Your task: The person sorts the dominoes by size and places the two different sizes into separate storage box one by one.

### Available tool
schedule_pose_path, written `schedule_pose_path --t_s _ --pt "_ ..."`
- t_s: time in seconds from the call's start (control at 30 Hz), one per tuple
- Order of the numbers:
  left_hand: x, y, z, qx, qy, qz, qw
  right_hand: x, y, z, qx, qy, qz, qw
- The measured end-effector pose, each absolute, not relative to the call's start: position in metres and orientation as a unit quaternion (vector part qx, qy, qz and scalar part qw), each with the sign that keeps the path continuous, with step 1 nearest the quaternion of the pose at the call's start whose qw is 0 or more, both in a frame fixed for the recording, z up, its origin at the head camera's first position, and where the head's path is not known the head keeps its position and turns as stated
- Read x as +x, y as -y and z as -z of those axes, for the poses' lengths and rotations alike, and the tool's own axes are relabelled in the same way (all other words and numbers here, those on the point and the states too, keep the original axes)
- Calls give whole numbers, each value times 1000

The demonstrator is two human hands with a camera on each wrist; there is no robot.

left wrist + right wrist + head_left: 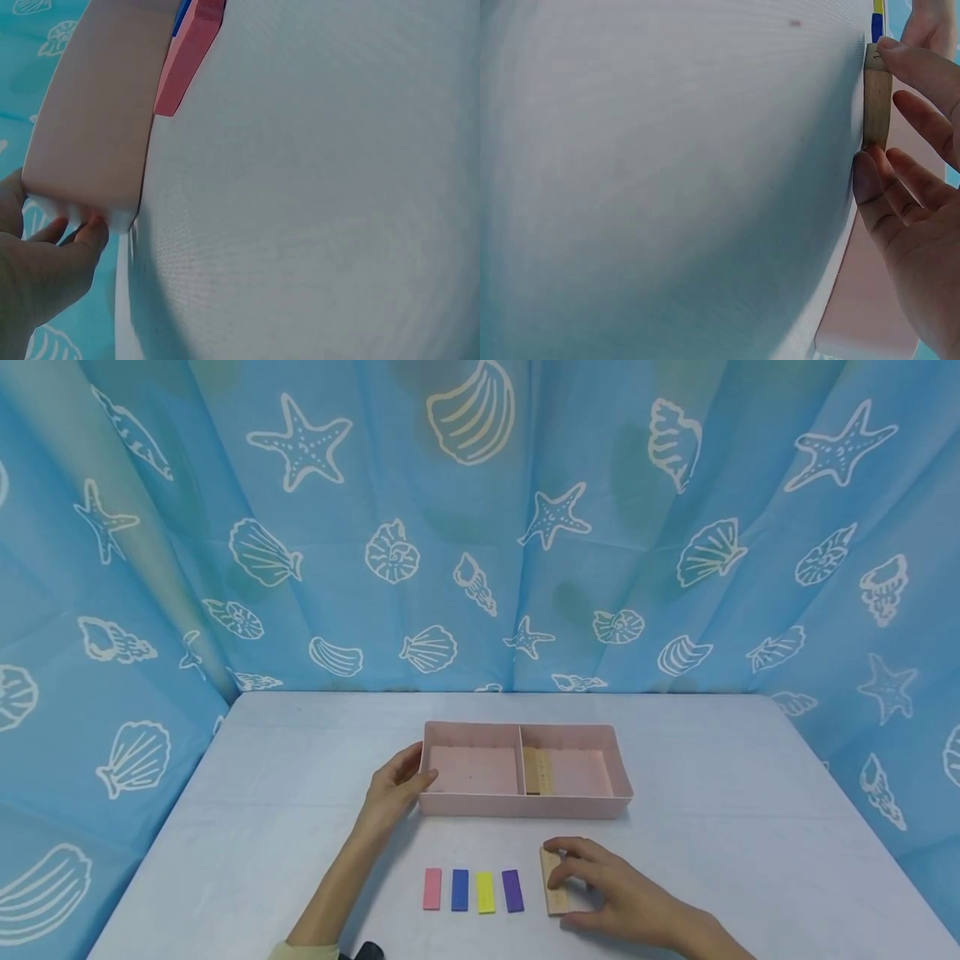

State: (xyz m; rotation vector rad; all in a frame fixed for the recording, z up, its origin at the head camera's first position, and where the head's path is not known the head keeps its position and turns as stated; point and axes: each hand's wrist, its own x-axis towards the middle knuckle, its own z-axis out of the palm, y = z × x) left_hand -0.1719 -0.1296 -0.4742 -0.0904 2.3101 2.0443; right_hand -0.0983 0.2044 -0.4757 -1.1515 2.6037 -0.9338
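My left hand (393, 793) grips the left end of a pink two-compartment tray (525, 807), its thumb over the rim. In the left wrist view, the fingers of that hand (56, 274) curl against the tray's end wall (90, 127). In front of the tray, my right hand (622, 893) holds a light wooden block (557, 904) by its two short ends, close over the table. The right wrist view shows the thumb at one end of this block (877, 105) and fingertips at the other. Faint markings show on its face.
Wooden blocks (538, 770) lie against the divider in the tray's right compartment. A row of a pink block (432, 889), a blue block (460, 891), a yellow block (486, 892) and a purple block (513, 891) lies left of my right hand. A blue curtain (480, 527) surrounds the white table (712, 760).
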Motion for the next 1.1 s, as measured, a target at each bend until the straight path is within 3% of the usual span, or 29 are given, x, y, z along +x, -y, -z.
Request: schedule_pose_path --t_s 0.4,0.8,1.1 --pt "-173 130 474 -31 -748 -663 30 -97 -201 477 -330 -886 307 111" --pt "-172 130 472 -31 -746 -665 26 -98 -201 481 -360 -874 319 73" --pt "-171 130 473 -29 -740 -671 27 -97 -200 480 -319 -887 314 115"
